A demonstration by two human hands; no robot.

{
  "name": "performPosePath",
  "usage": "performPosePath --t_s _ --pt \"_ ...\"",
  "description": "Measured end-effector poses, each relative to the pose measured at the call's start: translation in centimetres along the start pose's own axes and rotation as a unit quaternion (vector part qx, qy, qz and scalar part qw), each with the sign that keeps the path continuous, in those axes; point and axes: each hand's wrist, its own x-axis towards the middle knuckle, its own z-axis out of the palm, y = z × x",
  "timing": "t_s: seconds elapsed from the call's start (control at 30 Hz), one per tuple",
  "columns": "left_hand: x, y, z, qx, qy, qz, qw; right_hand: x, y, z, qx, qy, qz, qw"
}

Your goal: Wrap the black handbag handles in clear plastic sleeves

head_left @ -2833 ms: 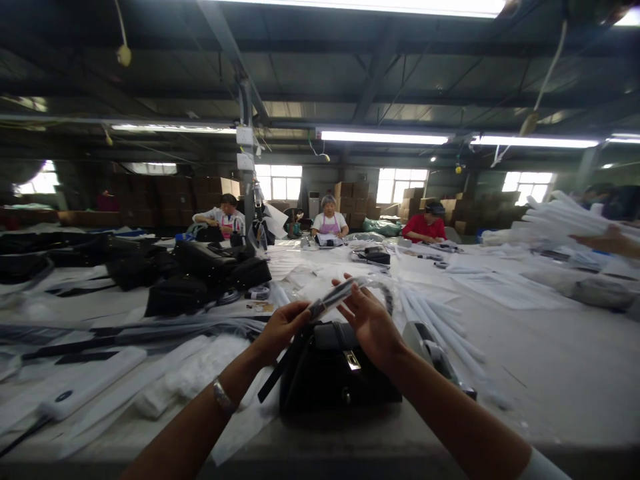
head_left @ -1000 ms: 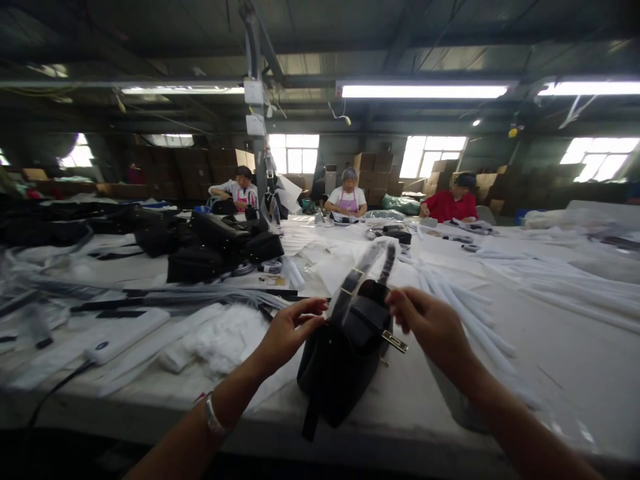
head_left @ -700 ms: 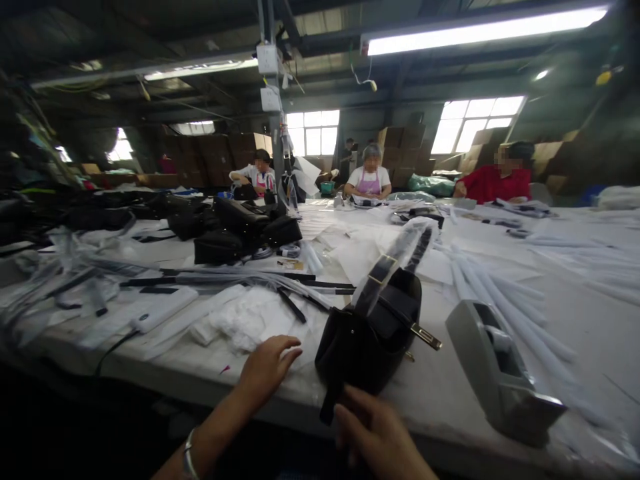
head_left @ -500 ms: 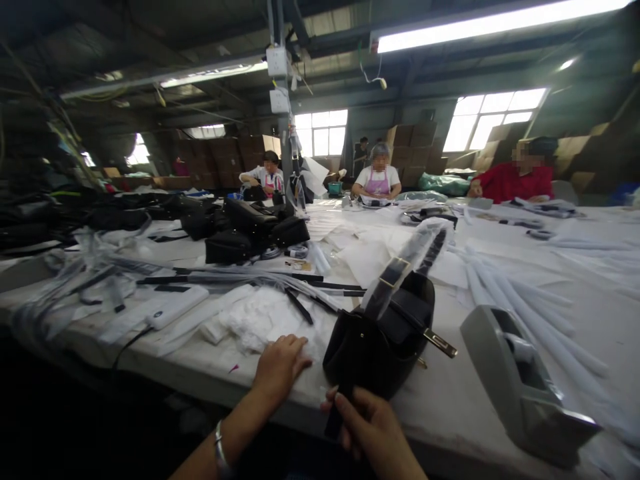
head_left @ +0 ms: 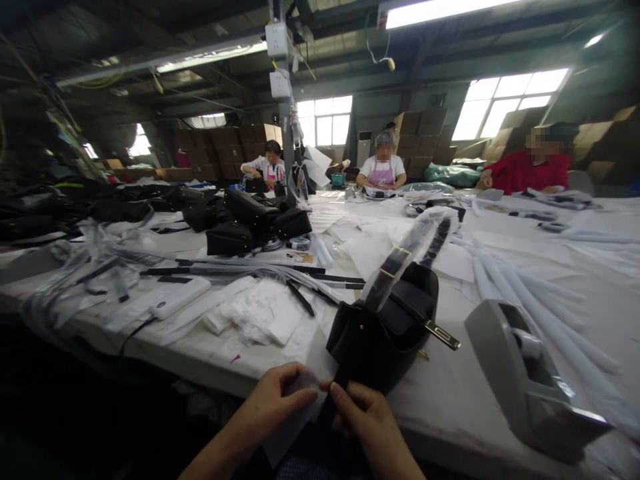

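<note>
A black handbag (head_left: 373,350) stands at the front edge of the table, its handle (head_left: 393,263) wrapped in clear film and a gold-coloured clasp (head_left: 443,335) sticking out at the side. My right hand (head_left: 370,420) pinches a black strap (head_left: 329,408) that hangs from the bag's near side. Close beside it on the left, my left hand (head_left: 273,403) is closed on a thin translucent white sheet (head_left: 287,440), which reaches down below the hand and up behind the strap. Some fingertips of both hands are hidden.
A grey tape dispenser (head_left: 525,380) stands to the right, near long white rolls (head_left: 550,307). Crumpled white paper (head_left: 260,310), wrapped straps (head_left: 250,267) and a white device (head_left: 183,297) lie to the left. Black bags (head_left: 255,220) are piled behind. Several people sit across the table.
My left hand has come down from near the crumpled paper to the strap, now with a translucent sheet in it. My right hand stays on the strap. The view has shifted slightly.
</note>
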Motion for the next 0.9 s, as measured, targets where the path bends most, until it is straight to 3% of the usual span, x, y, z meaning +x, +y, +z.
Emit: performPosePath --t_s 0.23,0.37,0.5,0.67,0.9 --pt "0.4 0.6 1.2 -0.039 0.081 0.02 0.996 0.1 0.0 0.0 -0.065 0.003 -0.025 0.998" --pt "0.2 0.5 0.6 -0.078 0.111 -0.004 0.991 -0.3 -0.6 -1.0 -0.091 -0.025 -0.066 0.993" --pt "-1.0 -0.7 -0.2 -0.142 0.124 -0.033 0.981 -1.0 -1.5 -1.2 -0.041 -0.053 -0.035 0.997" --pt "-2.3 -2.3 -0.3 -0.166 0.123 -0.024 0.978 -1.6 -2.4 -0.1 0.031 0.01 -0.031 0.999" --pt "-3.5 -2.4 0.1 -0.132 0.111 -0.053 0.984 -1.2 -2.5 1.1 -0.031 0.091 -0.134 0.986"
